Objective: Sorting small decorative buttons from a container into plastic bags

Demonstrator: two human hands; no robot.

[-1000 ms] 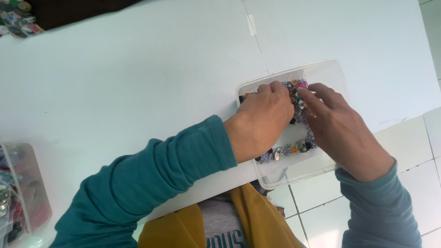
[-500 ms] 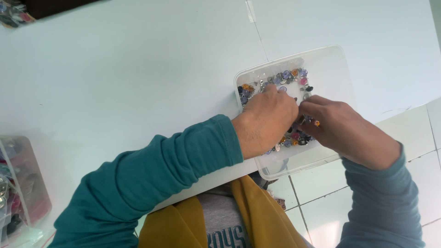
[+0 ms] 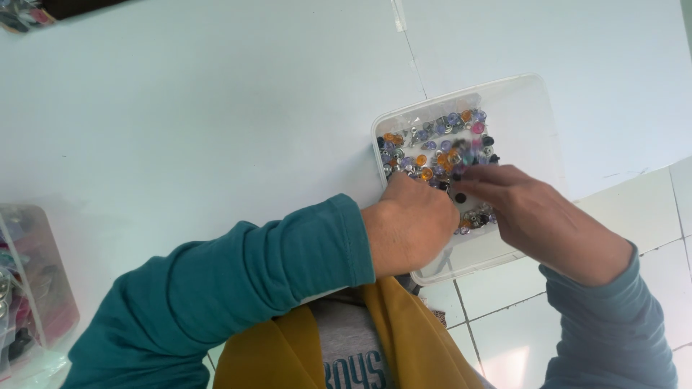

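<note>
Hands work together inside a shallow clear plastic tray [image 3: 535,108] that sits at the near edge of the white table [image 3: 216,122], partly overhanging it above the tiled floor [image 3: 634,216]. Small mixed beads [image 3: 432,148], purple, orange, pink, black and silver, lie heaped in the tray's left half. Left hand [image 3: 411,223] rests knuckles-up on the near part of the heap, fingers curled under; cannot tell whether they pinch anything. Right hand [image 3: 537,212] reaches in from the right, fingertips [image 3: 465,180] drawn together among the beads, close to the left hand. Second clear box [image 3: 29,288] of coloured pieces stands at the far left edge.
</note>
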